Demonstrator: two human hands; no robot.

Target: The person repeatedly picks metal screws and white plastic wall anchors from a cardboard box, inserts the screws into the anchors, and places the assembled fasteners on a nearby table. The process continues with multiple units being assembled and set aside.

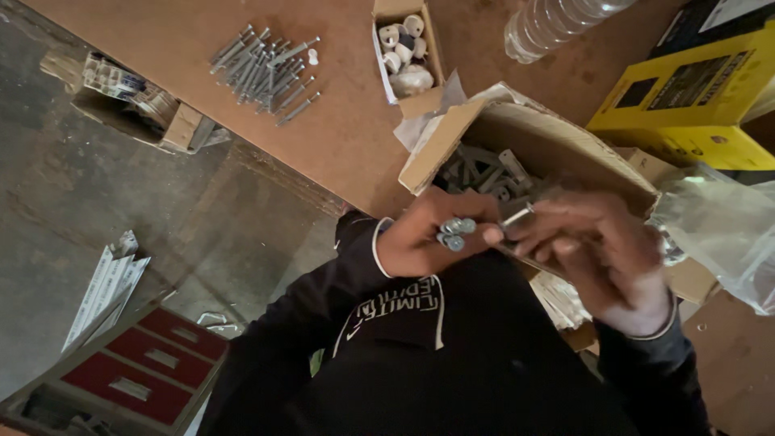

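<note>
- Your left hand (426, 241) is clenched round a small bunch of silver hex-head metal bolts (454, 232). The heads poke out btwn thumb & fingers, just above your black shirt.
- Your right hand (601, 257) pinches one single silver bolt (517, 216) at the fingertips. Its tip points toward the left hand, and the two hands are nearly touching.
- Both hands hover at the near edge of the brown fibreboard tabletop (339, 137), right in front of the large open cardboard box (440, 137).
- Judging by what's laid out: a loose pile of long silver bolts (262, 71) already lies on the board, well apart from your hands, at the far left side.
- Only a handful is in hand now, approx. 4–5 pcs incl. the single one; an exact count can't be made out.
- The large box still has grey metal bracket parts (488, 173) inside, untouched as far as can be seen.
- The small open cardboard box of white plastic caps (404, 48) sits beyond it, also untouched.
- Also nearby: a crumpled clear plastic bag (722, 234) just beside your right wrist, a yellow printed carton (686, 101) and a clear plastic bottle (557, 23) at the far edge.
</note>
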